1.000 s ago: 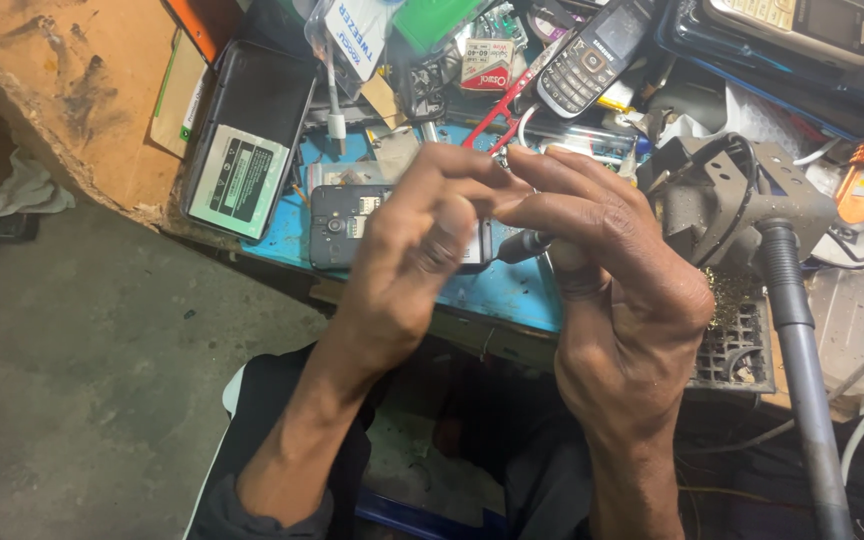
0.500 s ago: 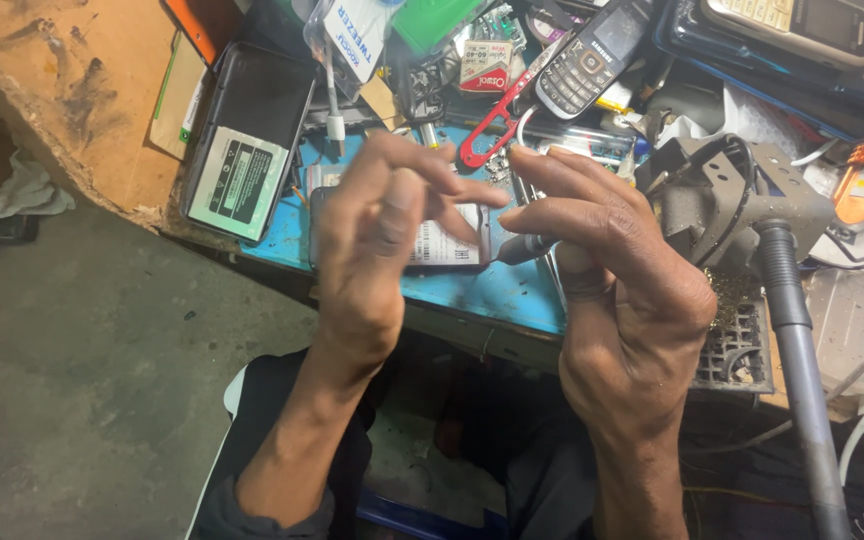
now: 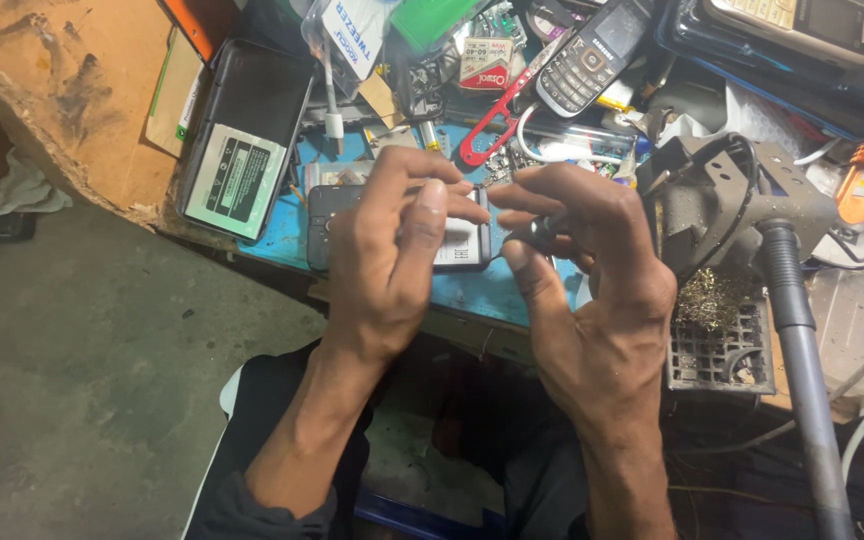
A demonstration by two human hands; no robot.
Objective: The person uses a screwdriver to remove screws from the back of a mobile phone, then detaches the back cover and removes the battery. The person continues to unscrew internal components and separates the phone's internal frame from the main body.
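- Far left of the blue mat (image 3: 472, 290), a dark phone (image 3: 247, 135) lies back-up with its grey battery showing; it has not shifted over the last second.
- Your left hand (image 3: 387, 265) has drawn back from your right. A second ago the two sets of fingertips met over the mat; now a clear gap lies between them, so the shared pinch is over and each hand works alone.
- Your left fingers (image 3: 422, 215) are loosely curled and a little apart, the thumb lying along the forefinger. They hover just over the open phone (image 3: 337, 215) on the mat, and I cannot tell whether they touch it or hold anything small.
- The open phone lies flat on the mat, under and between your hands, its white inner panel showing in the gap; it looks unmoved.
- Your right hand (image 3: 592, 270) stays where it was, right of the phone and above the mat's near edge.
- Your right fingers (image 3: 552, 200) are spread and bent; the thumb and a finger close on a small dark part (image 3: 537, 235), too small to name.
- Beyond the mat lie red-handled scissors (image 3: 492, 120) and a keypad phone (image 3: 587, 55).
- Right of the mat stands a grey metal stand (image 3: 722, 200) with a black grid (image 3: 717, 345) at its base.
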